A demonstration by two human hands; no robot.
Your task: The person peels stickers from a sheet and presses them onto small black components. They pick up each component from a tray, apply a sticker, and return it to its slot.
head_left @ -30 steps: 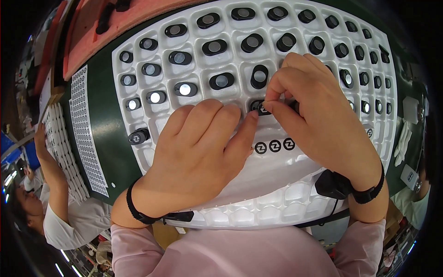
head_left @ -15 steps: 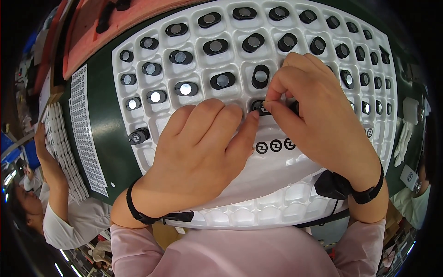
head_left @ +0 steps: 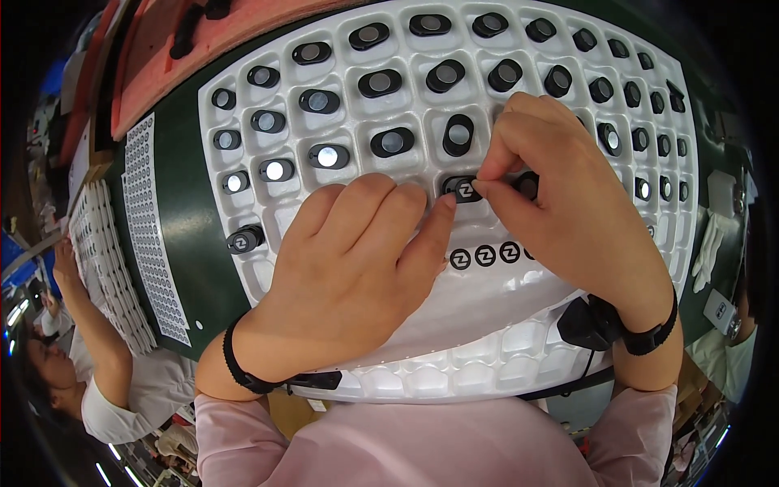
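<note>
A black oval piece [head_left: 464,190] with a round black-and-white sticker on top sits in a tray compartment between my hands. My left hand [head_left: 349,268] has its fingers curled, and its index fingertip presses the piece's left end; its thumb is mostly hidden. My right hand [head_left: 560,178] is closed in a pinch, thumb and index tips meeting at the piece's right end. Just below, a glossy white strip [head_left: 495,284] lies across the tray, bearing a row of round stickers [head_left: 485,256]. Partly behind my right fingers is another black piece [head_left: 527,186].
The white compartment tray [head_left: 272,217] holds many black oval pieces with grey discs. One stickered piece [head_left: 245,239] lies at its left edge. A sticker sheet [head_left: 154,235], stacked trays [head_left: 109,264] and a red foam-like slab [head_left: 154,77] are leftward. A co-worker's arm [head_left: 97,333] reaches in.
My right fingertips have shifted slightly right, off the top of the black piece, so its round sticker now shows. My left hand stays in place. The co-worker's arm at left moved a little.
</note>
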